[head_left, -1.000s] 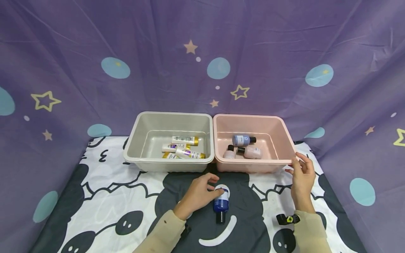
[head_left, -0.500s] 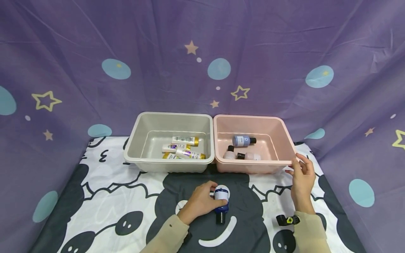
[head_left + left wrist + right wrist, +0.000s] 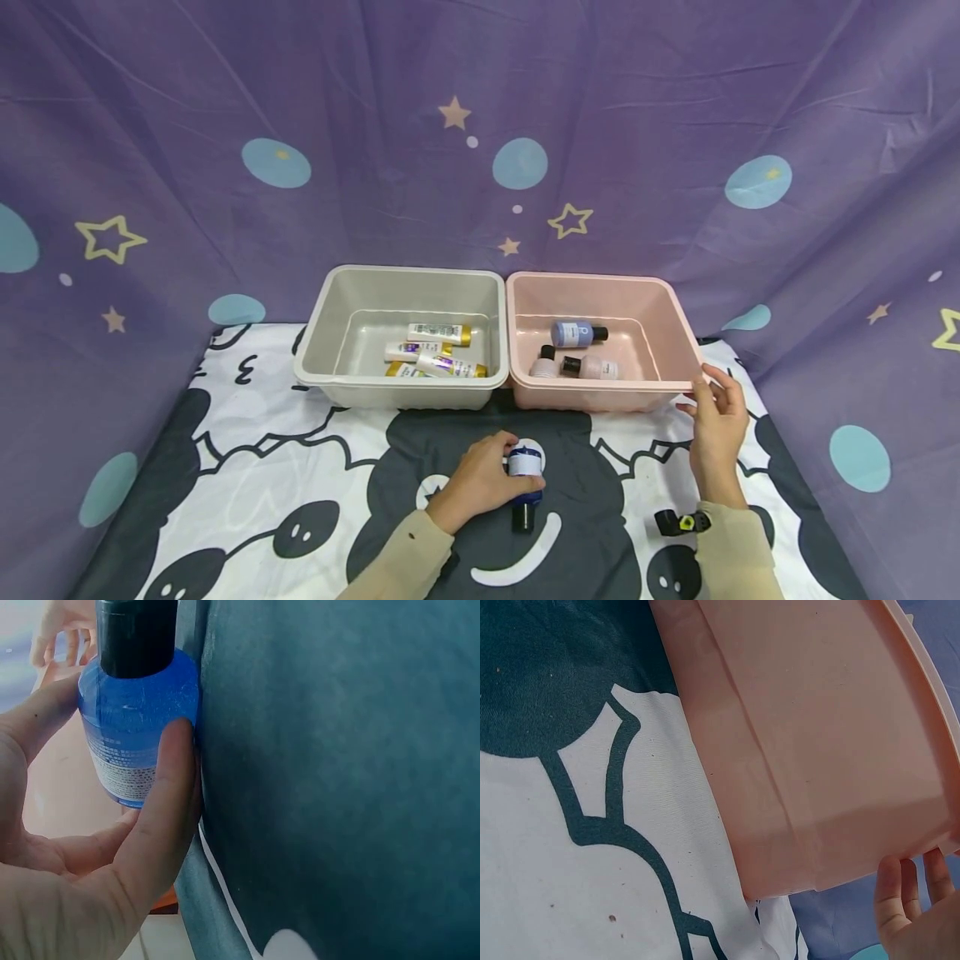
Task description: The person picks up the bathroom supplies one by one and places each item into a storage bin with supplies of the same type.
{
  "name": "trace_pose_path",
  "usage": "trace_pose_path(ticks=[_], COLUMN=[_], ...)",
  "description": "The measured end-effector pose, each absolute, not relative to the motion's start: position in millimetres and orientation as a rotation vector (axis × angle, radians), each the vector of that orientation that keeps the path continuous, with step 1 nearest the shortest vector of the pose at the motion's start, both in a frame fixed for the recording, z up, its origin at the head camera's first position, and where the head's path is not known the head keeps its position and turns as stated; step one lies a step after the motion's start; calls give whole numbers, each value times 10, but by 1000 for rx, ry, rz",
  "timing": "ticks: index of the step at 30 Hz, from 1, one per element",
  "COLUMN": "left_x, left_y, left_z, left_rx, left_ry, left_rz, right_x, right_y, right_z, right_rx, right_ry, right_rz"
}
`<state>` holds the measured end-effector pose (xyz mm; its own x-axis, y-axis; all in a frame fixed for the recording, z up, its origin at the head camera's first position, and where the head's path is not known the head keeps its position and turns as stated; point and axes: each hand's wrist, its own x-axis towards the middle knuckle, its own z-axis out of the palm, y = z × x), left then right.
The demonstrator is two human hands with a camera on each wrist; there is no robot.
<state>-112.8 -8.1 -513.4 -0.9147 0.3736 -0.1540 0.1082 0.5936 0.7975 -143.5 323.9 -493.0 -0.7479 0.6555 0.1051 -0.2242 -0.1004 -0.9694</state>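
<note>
On the dark part of the cloth, my left hand grips a small blue bottle with a white label, its black cap toward me. The left wrist view shows thumb and fingers on either side of the clear blue bottle, with fine print below its shoulder. My right hand holds the front right corner of a pink bin. In the right wrist view, fingers touch that bin's outer side near the rim; the thumb's contact is hard to make out there.
Inside the pink bin lie a blue-grey bottle and two pale pink bottles with black caps. A grey bin stands beside it with several white, gold-capped tubes. A purple curtain hangs behind.
My left hand has moved slightly right and toward me, closing from a loose reach onto the blue bottle. The bottle stays in place. My right hand keeps its position at the bin corner.
</note>
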Motion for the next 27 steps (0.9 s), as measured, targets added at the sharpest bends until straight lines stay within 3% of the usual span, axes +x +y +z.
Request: trace_pose_path(ticks=[17, 27], left_x=[-1159, -1142], left_y=[-143, -106], left_z=[-5211, -5079], left_rx=[286, 140], left_ry=[2358, 1946], left_rz=[1443, 1810], right_x=[-1435, -1450], right_y=[3238, 3251], right_z=[-4926, -4940], right_rx=[-495, -498], right_ry=[-1576, -1576], right_rz=[1926, 1915])
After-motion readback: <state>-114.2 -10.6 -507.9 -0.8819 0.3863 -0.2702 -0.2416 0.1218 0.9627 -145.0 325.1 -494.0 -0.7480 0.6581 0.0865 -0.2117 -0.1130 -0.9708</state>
